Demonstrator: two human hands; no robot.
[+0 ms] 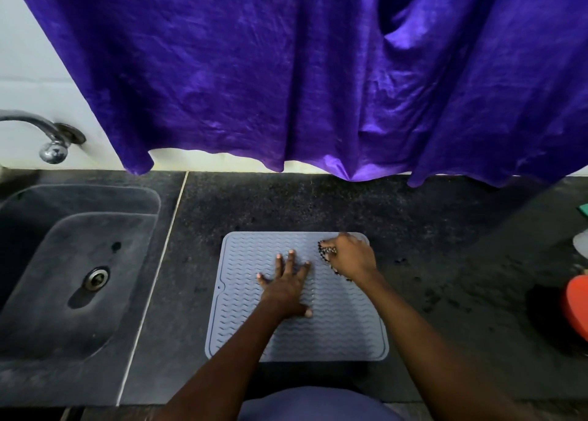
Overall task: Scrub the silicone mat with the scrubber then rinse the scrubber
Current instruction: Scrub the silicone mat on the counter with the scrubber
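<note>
A grey silicone mat (pixel 334 328) with a wavy ribbed surface lies flat on the dark stone counter in front of me. My left hand (pixel 286 285) rests palm down on the middle of the mat, fingers spread, holding nothing. My right hand (pixel 351 256) is at the mat's far right corner, closed around a dark scrubber (pixel 326 251) that presses on the mat. Only the scrubber's left edge shows beyond my fingers.
A dark stone sink (pixel 79 261) with a metal drain (pixel 95 277) sits to the left, with a metal tap (pixel 47 137) on the wall above it. A purple curtain (pixel 318 70) hangs over the counter's back. A red object (pixel 576 306) and other items stand at the right edge.
</note>
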